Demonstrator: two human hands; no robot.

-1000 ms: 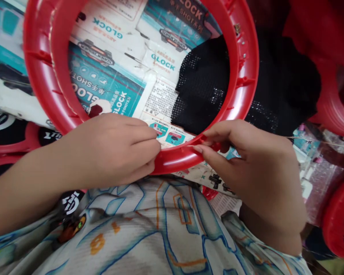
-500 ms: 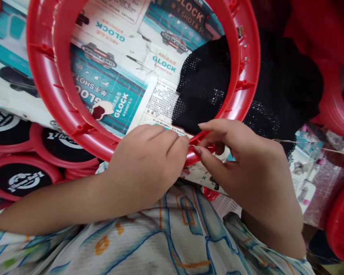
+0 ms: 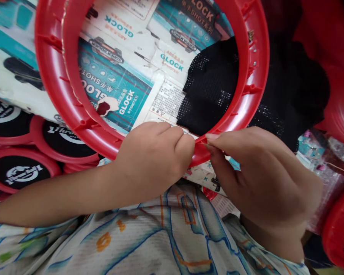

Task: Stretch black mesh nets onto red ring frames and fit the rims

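Note:
A large red plastic ring (image 3: 58,82) with small ribs inside its channel spans the upper middle of the view. Along the left part of its inner wall runs a thin pale cord (image 3: 63,46). My left hand (image 3: 153,162) is closed over the ring's near edge, its fingertips hidden beneath. Just to the right, my right hand (image 3: 263,175) pinches the cord between thumb and forefinger against the ring's rim. Black mesh fabric (image 3: 206,88) lies under the ring's right side and spreads out beyond it.
Flattened printed cardboard (image 3: 172,63) covers the work surface. At left are stacked red-rimmed discs with black centres (image 3: 23,173). More red rings (image 3: 338,103) stand at right, above clear plastic wrapping (image 3: 328,187) and another red part (image 3: 341,229).
My right thumb and forefinger have closed together at the rim and the hand has shifted slightly right. The ring and my left hand sit a little further right in view.

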